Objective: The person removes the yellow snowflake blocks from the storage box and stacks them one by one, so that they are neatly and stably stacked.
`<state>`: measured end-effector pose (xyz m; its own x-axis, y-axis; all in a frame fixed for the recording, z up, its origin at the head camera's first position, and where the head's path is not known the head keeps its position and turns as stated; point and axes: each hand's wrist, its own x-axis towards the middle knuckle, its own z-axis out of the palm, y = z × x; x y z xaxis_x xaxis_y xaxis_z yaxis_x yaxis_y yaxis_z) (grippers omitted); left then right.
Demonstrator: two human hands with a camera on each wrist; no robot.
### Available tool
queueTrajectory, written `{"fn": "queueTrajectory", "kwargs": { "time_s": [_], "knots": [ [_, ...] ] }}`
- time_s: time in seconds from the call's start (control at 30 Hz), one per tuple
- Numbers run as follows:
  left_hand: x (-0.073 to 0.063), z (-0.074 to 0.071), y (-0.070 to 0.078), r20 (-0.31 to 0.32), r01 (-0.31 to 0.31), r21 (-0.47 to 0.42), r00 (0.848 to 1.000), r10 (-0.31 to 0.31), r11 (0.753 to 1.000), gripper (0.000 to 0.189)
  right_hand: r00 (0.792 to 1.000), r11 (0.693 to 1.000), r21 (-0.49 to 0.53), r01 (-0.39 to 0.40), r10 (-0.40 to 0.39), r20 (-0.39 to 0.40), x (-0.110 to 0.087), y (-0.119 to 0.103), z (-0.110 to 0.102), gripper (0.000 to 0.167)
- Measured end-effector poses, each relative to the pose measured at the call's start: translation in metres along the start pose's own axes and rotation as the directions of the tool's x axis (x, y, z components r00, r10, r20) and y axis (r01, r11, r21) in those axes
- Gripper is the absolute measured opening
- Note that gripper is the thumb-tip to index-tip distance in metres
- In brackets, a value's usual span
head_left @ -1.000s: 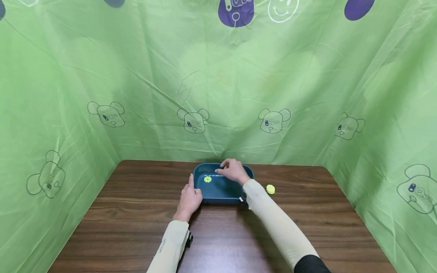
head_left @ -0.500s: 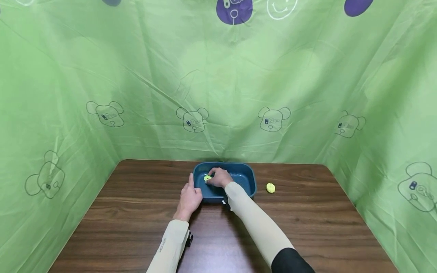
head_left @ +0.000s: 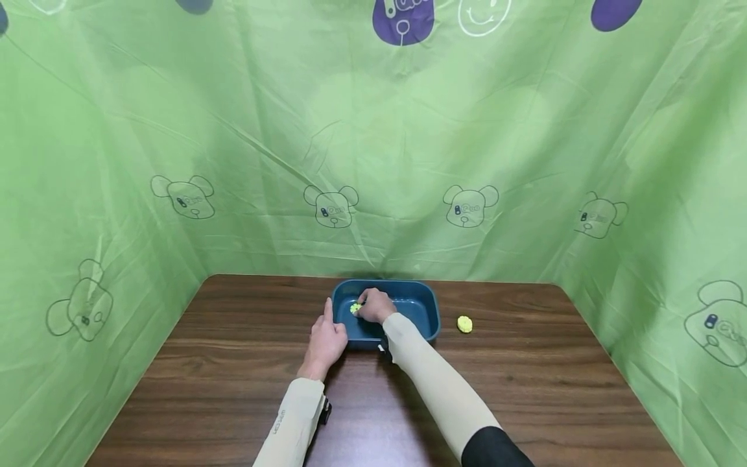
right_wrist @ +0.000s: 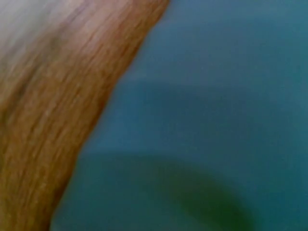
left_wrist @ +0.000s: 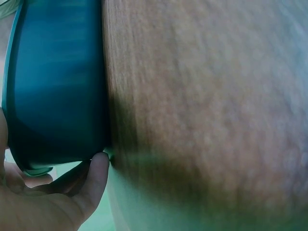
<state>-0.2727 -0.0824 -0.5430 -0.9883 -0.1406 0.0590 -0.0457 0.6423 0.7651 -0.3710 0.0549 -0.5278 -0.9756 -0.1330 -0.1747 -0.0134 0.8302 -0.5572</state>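
Note:
A dark blue rectangular tub (head_left: 408,342) stands near the table's back edge. My left hand (head_left: 327,340) grips its left front corner, the index finger straight along the side; in the left wrist view the thumb (left_wrist: 97,171) presses low on the tub wall (left_wrist: 57,86). My right hand (head_left: 376,305) reaches over the front rim into the tub, its fingertips pinching at a small yellow-green flower-shaped piece (head_left: 353,308) on the floor at the left. Those fingers partly hide the piece. The right wrist view is blurred and shows only the tub's blue wall (right_wrist: 192,120) and wood.
A second yellow piece (head_left: 464,324), round with a scalloped edge, lies on the brown wooden table (head_left: 525,376) right of the tub. Green printed cloth (head_left: 403,143) hangs behind the table and along both sides.
My right hand has moved left and down inside the tub, from near the back rim to the flower-shaped piece. The left hand and the tub have stayed put.

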Motion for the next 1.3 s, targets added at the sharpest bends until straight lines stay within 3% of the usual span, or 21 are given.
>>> {"fn": "queueTrajectory", "kwargs": {
  "time_s": [0.2, 0.47, 0.67, 0.87, 1.07, 1.3],
  "knots": [
    [0.001, 0.003, 0.002, -0.006, -0.005, 0.001, 1.000, 0.005, 1.000, 0.073, 0.999, 1.000, 0.021, 0.013, -0.012, -0.042, -0.006, 0.001, -0.008, 0.023],
    [-0.004, 0.004, -0.002, -0.012, 0.000, 0.003, 1.000, 0.000, 1.000, 0.073, 0.985, 0.974, 0.157, 0.166, -0.155, -0.078, -0.020, 0.010, -0.028, 0.008],
    [-0.004, 0.002, -0.006, -0.023, -0.006, 0.005, 1.000, 0.006, 1.000, 0.074, 0.974, 0.926, 0.308, 0.220, -0.194, -0.113, -0.030, 0.023, -0.077, 0.012],
    [-0.005, 0.000, -0.008, -0.025, -0.006, 0.015, 1.000, 0.006, 1.000, 0.074, 0.981, 0.890, 0.416, 0.185, -0.140, -0.136, -0.046, 0.056, -0.130, 0.019],
    [-0.003, 0.001, -0.007, -0.011, -0.020, 0.015, 1.000, 0.020, 1.000, 0.074, 0.988, 0.925, 0.361, 0.122, -0.076, -0.138, -0.061, 0.104, -0.162, 0.021],
    [0.001, 0.000, -0.002, -0.018, -0.031, 0.013, 0.999, 0.031, 0.999, 0.075, 0.997, 0.977, 0.211, 0.021, -0.006, -0.070, -0.071, 0.158, -0.163, 0.018]
  ]
}}
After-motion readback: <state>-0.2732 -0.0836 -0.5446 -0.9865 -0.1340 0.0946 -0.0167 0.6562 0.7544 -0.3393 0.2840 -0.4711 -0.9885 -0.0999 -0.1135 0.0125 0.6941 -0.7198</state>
